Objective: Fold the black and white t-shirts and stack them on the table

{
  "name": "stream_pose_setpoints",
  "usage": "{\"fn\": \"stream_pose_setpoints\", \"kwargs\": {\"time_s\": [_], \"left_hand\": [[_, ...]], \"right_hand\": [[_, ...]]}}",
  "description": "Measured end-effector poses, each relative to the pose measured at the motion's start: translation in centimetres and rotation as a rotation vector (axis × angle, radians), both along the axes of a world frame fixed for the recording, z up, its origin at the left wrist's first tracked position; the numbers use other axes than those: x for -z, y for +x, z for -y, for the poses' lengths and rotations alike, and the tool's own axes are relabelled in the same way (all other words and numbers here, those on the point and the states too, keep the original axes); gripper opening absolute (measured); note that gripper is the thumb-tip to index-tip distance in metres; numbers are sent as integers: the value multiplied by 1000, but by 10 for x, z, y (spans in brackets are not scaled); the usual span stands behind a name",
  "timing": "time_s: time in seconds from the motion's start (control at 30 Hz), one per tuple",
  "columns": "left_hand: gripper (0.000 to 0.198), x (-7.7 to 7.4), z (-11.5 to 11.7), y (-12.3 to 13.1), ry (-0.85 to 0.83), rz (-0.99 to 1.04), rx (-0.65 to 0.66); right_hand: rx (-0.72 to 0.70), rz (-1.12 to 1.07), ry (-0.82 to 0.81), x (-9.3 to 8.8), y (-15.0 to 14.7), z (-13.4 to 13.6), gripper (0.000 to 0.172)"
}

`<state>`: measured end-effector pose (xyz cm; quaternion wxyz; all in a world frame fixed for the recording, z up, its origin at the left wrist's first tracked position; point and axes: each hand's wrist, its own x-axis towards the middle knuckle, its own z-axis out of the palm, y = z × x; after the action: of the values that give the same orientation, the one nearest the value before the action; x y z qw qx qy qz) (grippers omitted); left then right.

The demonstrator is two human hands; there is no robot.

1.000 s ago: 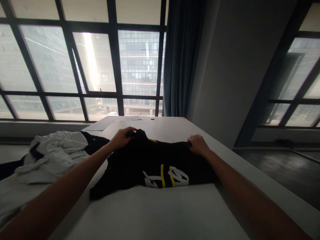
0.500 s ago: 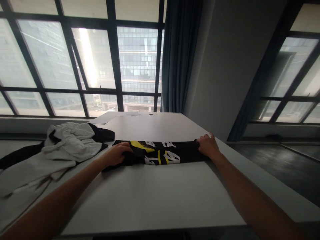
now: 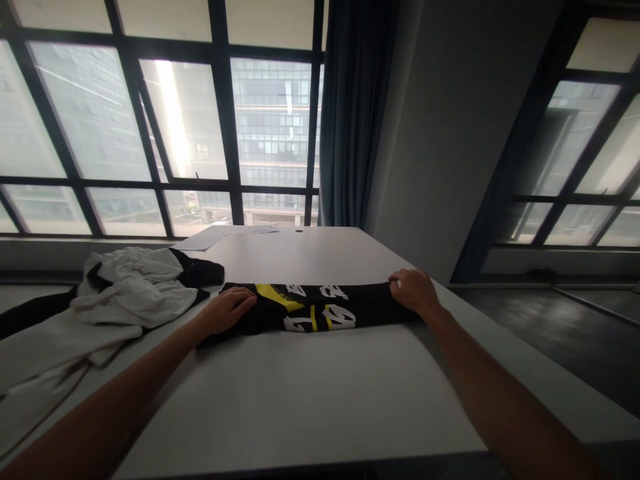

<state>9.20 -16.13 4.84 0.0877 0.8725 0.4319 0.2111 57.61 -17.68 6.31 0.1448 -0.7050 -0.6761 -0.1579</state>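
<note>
A black garment (image 3: 370,305) with white lettering and yellow print lies folded into a long strip across the table. At its left end my left hand (image 3: 231,308) rests on top, fingers extended and lying flat on the cloth. My right hand (image 3: 414,292) is at the other end, its fingers bent over the far right corner and closed on the fabric. Part of that corner is hidden behind the hand. The garment's exact kind does not show in this fold.
A crumpled white-and-black garment (image 3: 135,280) spreads over the left side of the white table (image 3: 310,393). Papers (image 3: 207,237) lie at the table's far left. Beyond stand windows, a blue curtain (image 3: 345,133) and a grey wall (image 3: 425,147).
My left hand's fingers have flattened from a bent grasp onto the cloth. The right hand's raised finger has come down. The folded garment stays in place; the view has shifted slightly.
</note>
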Motion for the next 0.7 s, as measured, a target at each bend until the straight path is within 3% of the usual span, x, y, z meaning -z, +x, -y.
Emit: {"fn": "stream_pose_setpoints", "kwargs": {"time_s": [0.03,0.1,0.17,0.23,0.33,0.5,0.7], "left_hand": [[55,5,-1,2,-6,-31,-21],[67,16,-3,4,-74,-147,-24],[76,25,-5,2,-147,-246,-19],[76,30,-8,-2,-172,-284,-13],[73,32,-15,-9,-159,-309,18],[75,33,-31,-26,-120,-336,31],[87,28,-33,-65,-212,-449,-65]], "right_hand": [[-53,-32,-10,3,-5,-1,41],[-126,-80,-183,15,-12,-6,55],[-110,-95,-397,29,-13,-11,71],[-50,-98,-511,39,-8,-15,80],[-4,-115,-543,45,4,-19,87],[-9,-116,-521,47,23,-21,83],[-24,-91,-463,58,37,-23,83]]}}
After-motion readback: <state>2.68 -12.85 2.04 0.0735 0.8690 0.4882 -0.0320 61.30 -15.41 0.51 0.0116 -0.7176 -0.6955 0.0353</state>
